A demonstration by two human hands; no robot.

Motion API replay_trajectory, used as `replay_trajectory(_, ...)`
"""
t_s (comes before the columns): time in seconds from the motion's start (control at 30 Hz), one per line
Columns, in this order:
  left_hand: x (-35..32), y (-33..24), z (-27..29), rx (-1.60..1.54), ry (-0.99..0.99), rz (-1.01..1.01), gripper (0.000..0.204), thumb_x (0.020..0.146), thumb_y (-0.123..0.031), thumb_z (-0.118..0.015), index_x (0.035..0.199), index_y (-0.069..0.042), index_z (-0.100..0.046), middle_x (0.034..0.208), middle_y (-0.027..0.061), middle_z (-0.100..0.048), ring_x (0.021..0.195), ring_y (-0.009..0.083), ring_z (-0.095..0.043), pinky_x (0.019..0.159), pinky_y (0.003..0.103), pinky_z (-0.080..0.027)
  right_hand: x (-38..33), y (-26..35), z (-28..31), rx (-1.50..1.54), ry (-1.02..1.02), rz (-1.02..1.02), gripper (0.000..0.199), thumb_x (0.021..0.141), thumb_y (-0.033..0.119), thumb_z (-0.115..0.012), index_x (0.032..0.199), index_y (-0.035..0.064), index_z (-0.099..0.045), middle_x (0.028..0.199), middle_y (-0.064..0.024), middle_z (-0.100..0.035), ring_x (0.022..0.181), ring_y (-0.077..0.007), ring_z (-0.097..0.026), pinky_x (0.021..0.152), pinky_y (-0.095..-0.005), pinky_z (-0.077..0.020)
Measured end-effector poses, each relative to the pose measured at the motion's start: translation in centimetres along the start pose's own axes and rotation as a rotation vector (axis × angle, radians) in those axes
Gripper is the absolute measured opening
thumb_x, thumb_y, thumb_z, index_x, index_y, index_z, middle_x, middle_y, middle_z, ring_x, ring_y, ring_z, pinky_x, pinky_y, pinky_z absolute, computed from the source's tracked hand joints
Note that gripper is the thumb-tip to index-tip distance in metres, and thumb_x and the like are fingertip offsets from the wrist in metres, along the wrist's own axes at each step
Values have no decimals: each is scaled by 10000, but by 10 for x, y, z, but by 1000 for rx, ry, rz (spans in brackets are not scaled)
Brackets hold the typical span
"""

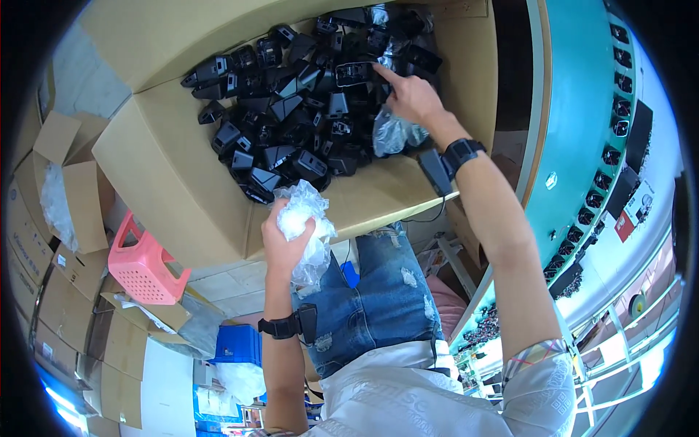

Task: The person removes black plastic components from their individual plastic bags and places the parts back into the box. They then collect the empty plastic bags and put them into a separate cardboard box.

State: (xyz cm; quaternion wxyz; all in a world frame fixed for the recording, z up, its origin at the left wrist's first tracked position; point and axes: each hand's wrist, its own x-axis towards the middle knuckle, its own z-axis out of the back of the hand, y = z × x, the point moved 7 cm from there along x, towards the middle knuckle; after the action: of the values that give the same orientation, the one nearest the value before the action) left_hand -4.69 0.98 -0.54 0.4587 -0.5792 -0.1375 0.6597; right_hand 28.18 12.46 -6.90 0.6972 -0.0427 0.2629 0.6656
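Two hands work at a cardboard box point(371, 200) of black plastic parts point(287, 109).
The left hand point(282, 244) is at the box's near edge, its fingers closed around a crumpled clear plastic bag point(304, 210); the right hand point(416, 100) reaches inside, index finger stretched to the edge of a black part with an open frame point(354, 73), the other fingers curled, and whether they grip anything I cannot tell. That part lies on top of the jumbled heap, toward the box's far right. Another clear plastic bag point(393, 136) lies in the box just below the right hand. A pink stool point(149, 273) stands left of the box, and a green desk point(575, 138) to the right carries a row of black pieces point(610, 155).
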Motion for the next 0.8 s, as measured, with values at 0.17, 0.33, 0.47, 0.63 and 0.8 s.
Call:
replay_trajectory(0.17,0,4,2,-8,10,-14,385,689,-159,-771,987,9,-595,830,124,-656,766,175,-633,721,318,-503,-1,1,-10,-192,193,151,788,798,188,-682,1477,241,-284,904,-190,-679,839,-371,-653,762,-456,-539)
replay_trajectory(0.33,2,8,-1,-43,23,-3,378,694,-160,-775,984,3,-594,821,119,-657,754,169,-632,714,315,-505,-13,-11,-16,41,50,-53,794,813,222,-686,1485,258,-265,1006,-187,-670,919,-365,-646,796,-465,-532)
replay_trajectory(0.47,2,5,0,-41,55,-22,379,699,-159,-776,988,2,-592,826,110,-659,750,162,-628,712,313,-506,-3,-3,-12,89,168,-89,742,786,160,-674,1445,211,-335,960,-215,-672,890,-391,-646,796,-474,-523)
replay_trajectory(0.63,3,9,-1,-76,38,31,367,707,-160,-776,981,4,-594,832,105,-659,753,159,-627,715,307,-506,17,-10,-23,-120,283,-101,683,757,85,-634,1394,187,-411,938,-251,-661,883,-425,-635,797,-489,-508)
replay_trajectory(0.8,2,10,-2,-127,34,28,355,715,-154,-775,976,6,-595,829,108,-659,758,159,-626,717,304,-507,10,-22,-33,2,284,8,454,842,157,-554,1293,198,-530,981,-206,-674,913,-399,-644,820,-477,-530)
